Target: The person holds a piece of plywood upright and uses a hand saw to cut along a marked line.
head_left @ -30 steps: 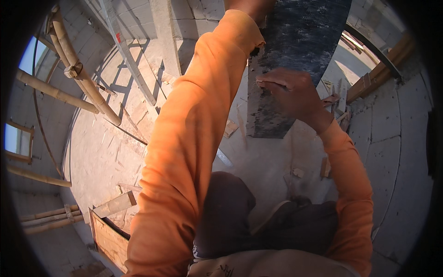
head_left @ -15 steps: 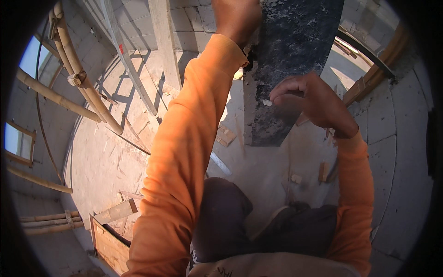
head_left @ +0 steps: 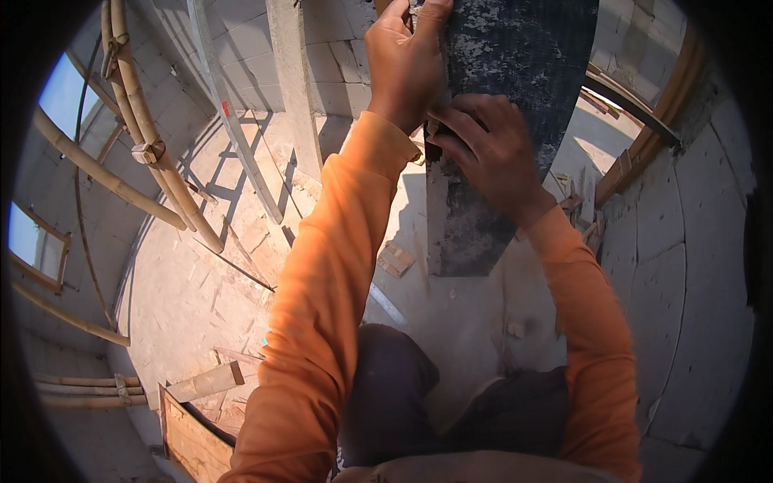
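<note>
A long dark board (head_left: 515,64) with a worn, flaking black face hangs in front of me, running off the top edge. My left hand (head_left: 405,68) is closed at its upper left edge, thumb pointing up; the fingers' far side is hidden. Just below, my right hand (head_left: 495,153) reaches across the black face, fingers bent and pinched at the same left edge, close to my left wrist. Whatever lies between those fingertips is too small to make out. The board's pale narrow side (head_left: 435,217) shows beneath them.
Bamboo poles (head_left: 145,129) tied together stand at the left, beside a slanting metal bar (head_left: 233,121) and an upright grey post (head_left: 294,88). A wooden box (head_left: 193,439) sits lower left. Wood scraps (head_left: 396,258) litter the floor. Block walls (head_left: 660,217) enclose the space; a timber frame (head_left: 644,153) leans right.
My right hand has moved left and up from over the board's face to its left edge. The left hand and the board sit slightly lower in view.
</note>
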`<state>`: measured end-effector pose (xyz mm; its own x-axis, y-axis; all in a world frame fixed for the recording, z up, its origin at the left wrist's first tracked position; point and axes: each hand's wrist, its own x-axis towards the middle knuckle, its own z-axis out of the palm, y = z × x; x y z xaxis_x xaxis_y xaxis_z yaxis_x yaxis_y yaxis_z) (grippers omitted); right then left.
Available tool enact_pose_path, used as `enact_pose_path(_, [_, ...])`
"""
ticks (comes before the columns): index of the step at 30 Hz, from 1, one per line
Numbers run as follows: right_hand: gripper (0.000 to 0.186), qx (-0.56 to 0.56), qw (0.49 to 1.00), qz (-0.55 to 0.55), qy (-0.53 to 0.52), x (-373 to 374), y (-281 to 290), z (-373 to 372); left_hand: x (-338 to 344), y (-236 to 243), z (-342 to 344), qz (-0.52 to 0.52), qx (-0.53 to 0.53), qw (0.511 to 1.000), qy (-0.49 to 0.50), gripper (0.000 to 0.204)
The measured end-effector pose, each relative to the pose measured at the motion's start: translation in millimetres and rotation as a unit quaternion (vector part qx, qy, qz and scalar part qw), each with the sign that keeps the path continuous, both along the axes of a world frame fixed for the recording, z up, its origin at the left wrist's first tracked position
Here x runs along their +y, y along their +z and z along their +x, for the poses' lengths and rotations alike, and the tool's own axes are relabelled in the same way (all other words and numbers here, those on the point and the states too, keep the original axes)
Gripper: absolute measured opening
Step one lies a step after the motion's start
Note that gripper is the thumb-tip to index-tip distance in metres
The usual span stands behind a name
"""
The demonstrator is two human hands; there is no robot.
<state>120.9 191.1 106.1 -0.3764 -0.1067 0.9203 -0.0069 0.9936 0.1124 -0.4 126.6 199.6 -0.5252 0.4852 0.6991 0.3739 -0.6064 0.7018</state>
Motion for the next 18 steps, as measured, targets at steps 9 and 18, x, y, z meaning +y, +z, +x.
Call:
enact_pose_path(9, [0.022, 0.039, 0.994, 0.096, -0.017, 6.9, -3.0, -7.0, -6.5, -2.8, -9.2, -0.065, 0.024, 0.998, -0.006, 0.061])
enact_pose_path(18, [0.023, 0.072, 0.99, 0.121, -0.015, 2.0, -14.0, -7.8, -29.1, -113.5, 23.3, -0.081, -0.264, 0.959, 0.063, 0.089])
